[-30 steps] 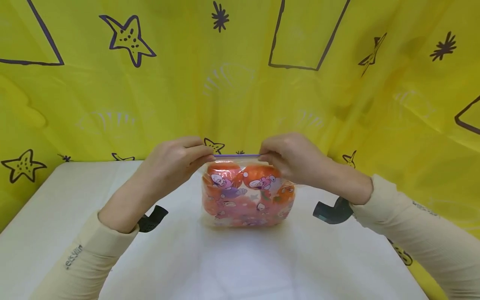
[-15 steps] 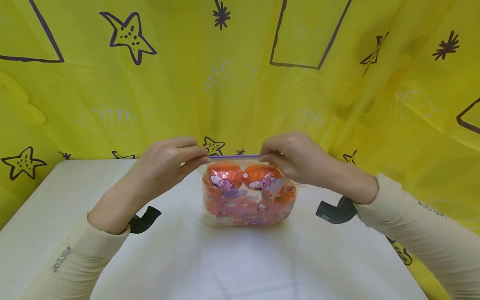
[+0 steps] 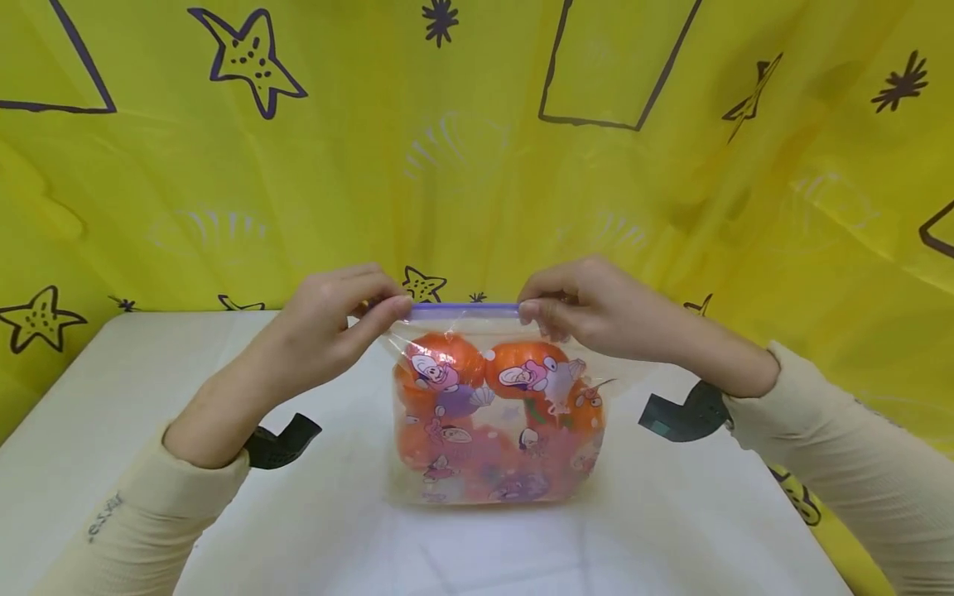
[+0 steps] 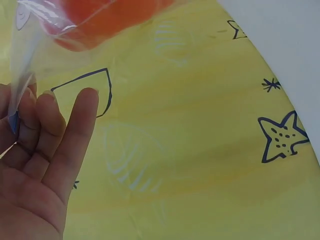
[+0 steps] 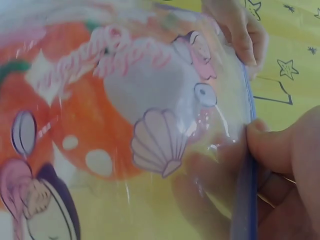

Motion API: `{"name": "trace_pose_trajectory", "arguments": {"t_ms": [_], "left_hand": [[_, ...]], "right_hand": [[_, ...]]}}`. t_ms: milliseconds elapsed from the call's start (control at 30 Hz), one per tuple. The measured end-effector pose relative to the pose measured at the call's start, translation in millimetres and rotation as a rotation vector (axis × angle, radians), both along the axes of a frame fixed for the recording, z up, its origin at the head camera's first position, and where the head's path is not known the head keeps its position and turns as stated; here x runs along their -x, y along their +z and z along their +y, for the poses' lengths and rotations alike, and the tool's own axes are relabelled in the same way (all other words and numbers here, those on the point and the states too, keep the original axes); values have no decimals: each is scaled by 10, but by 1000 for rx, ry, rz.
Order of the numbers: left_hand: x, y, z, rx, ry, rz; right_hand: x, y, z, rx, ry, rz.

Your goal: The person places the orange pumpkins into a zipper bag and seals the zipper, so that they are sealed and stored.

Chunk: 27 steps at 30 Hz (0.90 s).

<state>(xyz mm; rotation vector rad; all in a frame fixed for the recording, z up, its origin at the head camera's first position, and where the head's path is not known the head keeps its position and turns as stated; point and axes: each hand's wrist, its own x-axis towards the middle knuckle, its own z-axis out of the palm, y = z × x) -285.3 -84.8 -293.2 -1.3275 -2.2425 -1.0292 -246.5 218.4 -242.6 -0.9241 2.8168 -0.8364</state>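
Observation:
In the head view, a clear zip bag [image 3: 495,447] with printed cartoon shells and figures hangs upright between my hands. Rounded orange things [image 3: 445,358] with some green bits fill it; their kind is blurred by the print. My left hand [image 3: 335,319] pinches the left end of the purple zip strip [image 3: 465,311], and my right hand [image 3: 589,302] pinches it towards the right. The left wrist view shows the left hand's little finger [image 4: 80,127] held away from the strip. From the right wrist, the right thumb [image 5: 272,150] presses against the zip edge. Whether the bag's bottom touches the table cannot be told.
A white table [image 3: 313,530] lies under the bag. Behind it hangs a yellow curtain [image 3: 335,165] with starfish and shell drawings. Dark wrist-camera mounts [image 3: 286,439] stick out inward beneath both wrists.
The bag has come nearer and looks larger, with its lower edge further down in view and more of its front showing. Both hands keep hold of the zip strip; the wrists have spread slightly.

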Motion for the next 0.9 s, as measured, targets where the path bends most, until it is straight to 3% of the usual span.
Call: {"name": "trace_pose_trajectory", "arguments": {"t_ms": [200,500,900], "left_hand": [[-28,17,3,-10,18,-75],[-73,-32,20,-49,-28,-205],[-107,-55,-16,-65,-29,-247]], "right_hand": [[-18,39,-13,0,18,-29],[-53,21,-21,5,54,-87],[-68,-10,-35,18,81,-98]]}}
